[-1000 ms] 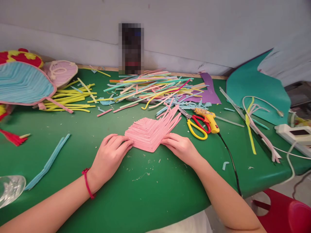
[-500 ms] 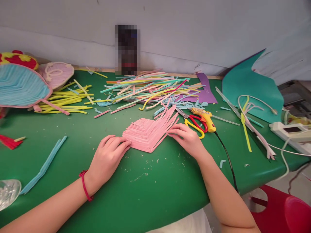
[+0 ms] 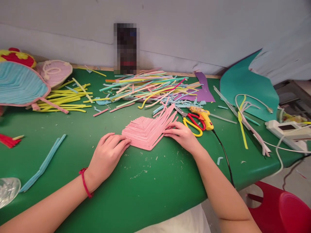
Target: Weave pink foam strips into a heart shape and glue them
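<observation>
A pink leaf shape made of pipe cleaners [image 3: 143,132] lies on the green table, its rows meeting in a V and its loose ends fanning out to the upper right. My left hand [image 3: 109,155] pinches its left lower edge between thumb and fingertips. On the opposite side, my right hand [image 3: 181,137] has its fingers closed on the loose pink ends. Scissors [image 3: 193,124] with red and yellow handles rest just beyond my right hand, beside a yellow hot glue gun [image 3: 202,117].
Behind lies a heap of coloured pipe cleaners [image 3: 145,89]. Finished blue leaf [image 3: 23,82] and yellow pipe cleaners [image 3: 65,100] are at left, with blue strips [image 3: 45,163] and a clear cup [image 3: 8,192]. A teal sheet [image 3: 250,87] and white power strip [image 3: 286,132] stand right.
My right hand has shifted slightly left along the loose pink ends. My left hand stays at the leaf's edge. The whole view has moved a little.
</observation>
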{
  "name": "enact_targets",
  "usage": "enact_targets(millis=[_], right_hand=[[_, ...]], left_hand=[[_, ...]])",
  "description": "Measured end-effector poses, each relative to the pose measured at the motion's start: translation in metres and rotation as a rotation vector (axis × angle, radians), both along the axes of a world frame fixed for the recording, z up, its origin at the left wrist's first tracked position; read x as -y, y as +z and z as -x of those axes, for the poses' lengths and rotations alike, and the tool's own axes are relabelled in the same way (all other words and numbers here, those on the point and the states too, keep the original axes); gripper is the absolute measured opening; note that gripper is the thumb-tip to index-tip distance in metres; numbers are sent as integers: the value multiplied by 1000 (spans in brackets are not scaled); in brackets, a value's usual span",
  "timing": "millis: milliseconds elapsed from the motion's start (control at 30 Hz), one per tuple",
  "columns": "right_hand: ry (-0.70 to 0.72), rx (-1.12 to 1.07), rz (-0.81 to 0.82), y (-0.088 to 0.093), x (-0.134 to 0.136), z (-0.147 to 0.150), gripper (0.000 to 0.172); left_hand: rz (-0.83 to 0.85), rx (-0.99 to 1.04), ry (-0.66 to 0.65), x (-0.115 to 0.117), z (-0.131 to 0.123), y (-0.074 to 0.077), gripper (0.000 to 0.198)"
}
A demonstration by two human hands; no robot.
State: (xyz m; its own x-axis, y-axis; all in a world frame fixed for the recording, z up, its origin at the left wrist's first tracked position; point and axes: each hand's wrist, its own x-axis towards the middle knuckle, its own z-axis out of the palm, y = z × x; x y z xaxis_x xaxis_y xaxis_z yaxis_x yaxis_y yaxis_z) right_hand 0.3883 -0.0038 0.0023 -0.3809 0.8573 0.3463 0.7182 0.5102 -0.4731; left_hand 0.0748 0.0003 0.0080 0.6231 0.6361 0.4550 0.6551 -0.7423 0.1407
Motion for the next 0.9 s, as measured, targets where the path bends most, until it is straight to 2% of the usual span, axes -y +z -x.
enact_targets(millis=[433, 900], right_hand=[[27, -90, -14, -7, -6, 4, 12], [2, -230, 140, -10, -10, 4, 9]], left_hand=[[-8, -2, -16, 0, 1, -2, 14], [-7, -2, -18, 0, 1, -3, 14]])
